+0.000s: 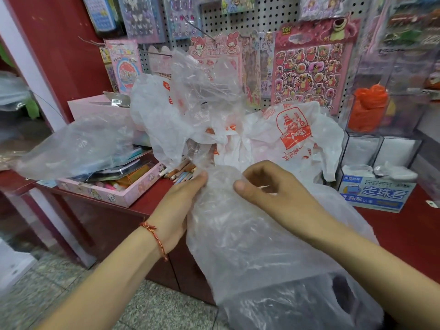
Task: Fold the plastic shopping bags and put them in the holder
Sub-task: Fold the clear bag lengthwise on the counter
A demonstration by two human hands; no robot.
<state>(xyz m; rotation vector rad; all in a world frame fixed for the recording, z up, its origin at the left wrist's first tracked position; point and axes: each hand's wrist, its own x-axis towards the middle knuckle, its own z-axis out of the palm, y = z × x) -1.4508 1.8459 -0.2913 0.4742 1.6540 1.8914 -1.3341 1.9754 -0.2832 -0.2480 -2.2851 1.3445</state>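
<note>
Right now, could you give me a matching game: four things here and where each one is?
Things:
1 clear bag
2 red-printed white bag
3 pink tray
4 orange bundle

Places:
A inside the clear box at the right
B gripped by the left hand and right hand
C on the counter's left end
D heaped on the counter behind the hands

Pairs: 1-B, 2-D, 3-C, 4-A.

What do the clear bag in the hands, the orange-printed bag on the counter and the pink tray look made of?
Held bag: thin clear plastic film, glossy, finely crinkled and see-through.
Orange-printed bag: also thin plastic film, but milky white and semi-opaque, with soft creases.
Pink tray: probably printed cardboard, going by its matte look and flat, straight walls, though plastic cannot be ruled out.
</note>
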